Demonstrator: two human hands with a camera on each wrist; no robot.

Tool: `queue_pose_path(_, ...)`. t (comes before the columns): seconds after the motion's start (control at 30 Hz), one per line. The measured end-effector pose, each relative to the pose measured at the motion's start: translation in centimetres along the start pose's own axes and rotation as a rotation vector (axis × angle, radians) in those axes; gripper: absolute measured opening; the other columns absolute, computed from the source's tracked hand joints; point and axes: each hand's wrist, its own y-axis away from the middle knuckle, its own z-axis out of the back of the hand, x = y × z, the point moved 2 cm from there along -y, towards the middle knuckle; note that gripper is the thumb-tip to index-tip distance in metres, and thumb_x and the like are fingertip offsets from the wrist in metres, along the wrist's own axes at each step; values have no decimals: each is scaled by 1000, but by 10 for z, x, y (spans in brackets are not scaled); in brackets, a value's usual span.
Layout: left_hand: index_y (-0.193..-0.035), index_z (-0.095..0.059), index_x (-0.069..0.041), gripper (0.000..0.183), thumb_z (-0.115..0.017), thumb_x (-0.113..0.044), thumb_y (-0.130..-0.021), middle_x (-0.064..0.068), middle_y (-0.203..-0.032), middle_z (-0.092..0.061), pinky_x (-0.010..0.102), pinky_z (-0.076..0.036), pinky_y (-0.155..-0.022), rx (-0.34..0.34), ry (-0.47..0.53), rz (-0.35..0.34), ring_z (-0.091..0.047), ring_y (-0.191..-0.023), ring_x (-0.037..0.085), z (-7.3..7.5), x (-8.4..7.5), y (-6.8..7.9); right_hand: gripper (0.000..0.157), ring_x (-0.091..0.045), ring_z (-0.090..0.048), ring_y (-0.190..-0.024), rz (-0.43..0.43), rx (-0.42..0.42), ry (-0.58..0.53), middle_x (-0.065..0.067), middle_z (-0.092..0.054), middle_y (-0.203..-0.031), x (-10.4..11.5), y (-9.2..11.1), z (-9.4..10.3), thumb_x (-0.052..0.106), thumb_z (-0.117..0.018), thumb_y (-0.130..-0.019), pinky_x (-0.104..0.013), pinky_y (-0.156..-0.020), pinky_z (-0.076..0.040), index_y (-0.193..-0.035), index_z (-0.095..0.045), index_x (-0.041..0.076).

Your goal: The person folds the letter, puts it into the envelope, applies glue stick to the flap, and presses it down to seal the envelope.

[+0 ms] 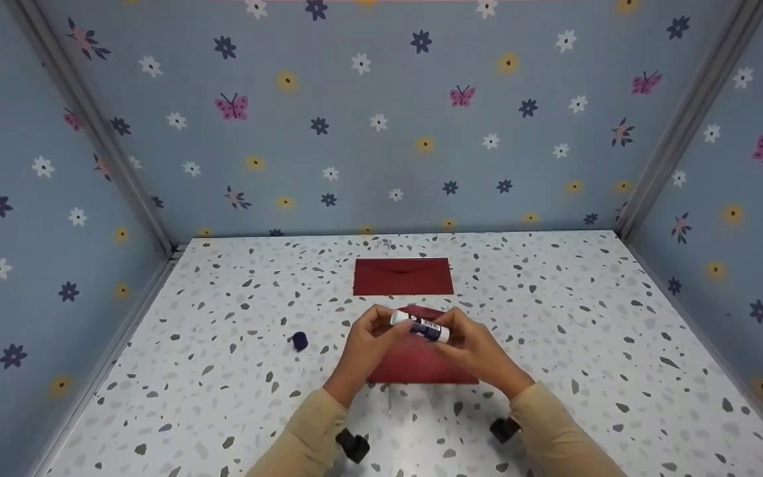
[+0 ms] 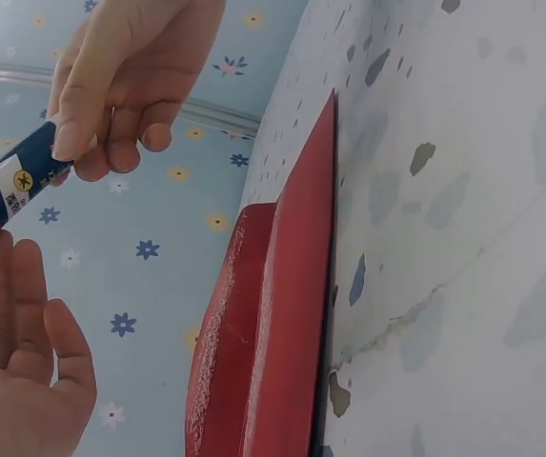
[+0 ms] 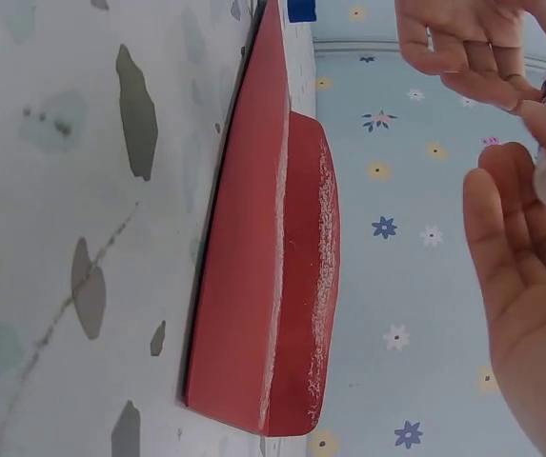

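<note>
Both hands hold a glue stick with a dark blue label, tilted above a red envelope on the table. My left hand grips the stick toward its pale, uncapped end, which points left. At the opposite, white end, my right hand has thumb and fingers round it. In the right wrist view the envelope's flap stands raised, with whitish streaks along its edges. The dark blue cap lies on the table left of the hands.
Behind the hands, a second red envelope lies near the back of the speckled white table. Flower-patterned blue walls enclose the table at the back and both sides.
</note>
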Motion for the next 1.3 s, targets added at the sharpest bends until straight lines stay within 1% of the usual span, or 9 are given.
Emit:
queue_pose_path(0.13,-105,-61,-6,30,-76,-28,-91,7,-102,-66,48,-50,-93,-57,16,4,-63,-101,23,-1,-2,0,23,-13,-63,-76,17,-62,10,-13,-70,-96,9,-1,1,-5,-73,-87,-25,-67,-54,-104,-57,-3)
queue_pose_path(0.33,-107,-60,-5,30,-76,-27,-92,10,-102,-67,52,-49,-95,-32,59,-9,-64,-101,25,-1,-7,0,7,-18,-67,-78,-71,63,-96,-14,-71,-90,7,0,2,6,-63,-98,-30,-71,-56,-99,-61,0)
queue_pose_path(0.47,-122,-60,1,36,-72,-20,-95,13,-112,-66,54,-47,-98,72,93,-54,-63,-106,27,0,-12,1,32,-35,-68,-80,-169,182,-190,-17,-69,-86,-2,2,5,22,-47,-108,-52,-77,-57,-100,-64,-3)
queue_pose_path(0.57,-130,-58,4,41,-70,-15,-96,14,-118,-65,53,-48,-98,122,91,-96,-62,-110,28,0,-16,1,41,-41,-66,-81,-189,229,-266,-22,-67,-91,-5,2,7,30,-41,-110,-60,-76,-54,-108,-63,-4)
queue_pose_path(0.73,-120,-60,0,34,-73,-19,-94,13,-113,-64,42,-53,-93,87,37,-138,-64,-107,27,-3,-19,1,23,-33,-64,-89,-132,217,-387,-33,-63,-109,-5,1,9,17,-53,-106,-39,-75,-55,-120,-51,-1)
queue_pose_path(0.83,-118,-61,-1,32,-73,-18,-94,13,-111,-64,46,-53,-92,70,46,-128,-64,-103,26,-3,-20,1,18,-34,-66,-92,-134,218,-393,-32,-65,-110,-4,2,9,14,-56,-104,-39,-75,-55,-114,-51,0)
queue_pose_path(0.97,-125,-60,3,37,-71,-14,-95,11,-112,-64,48,-52,-94,85,56,-109,-63,-103,23,-2,-21,2,34,-40,-67,-93,-171,250,-361,-27,-68,-104,-3,3,9,26,-45,-109,-51,-81,-55,-111,-53,-7)
queue_pose_path(1.13,-128,-59,3,38,-70,-15,-96,12,-115,-63,44,-52,-94,124,53,-118,-63,-105,23,-3,-24,2,56,-27,-69,-86,-214,274,-382,-13,-70,-92,-4,4,12,38,-38,-110,-38,-79,-56,-114,-53,-15)
queue_pose_path(1.3,-131,-58,2,39,-68,-14,-97,14,-122,-62,50,-49,-97,152,74,-120,-62,-111,26,-2,-25,3,42,-22,-68,-88,-220,295,-534,-12,-69,-96,-2,4,12,35,-41,-109,-37,-83,-55,-116,-60,-2)
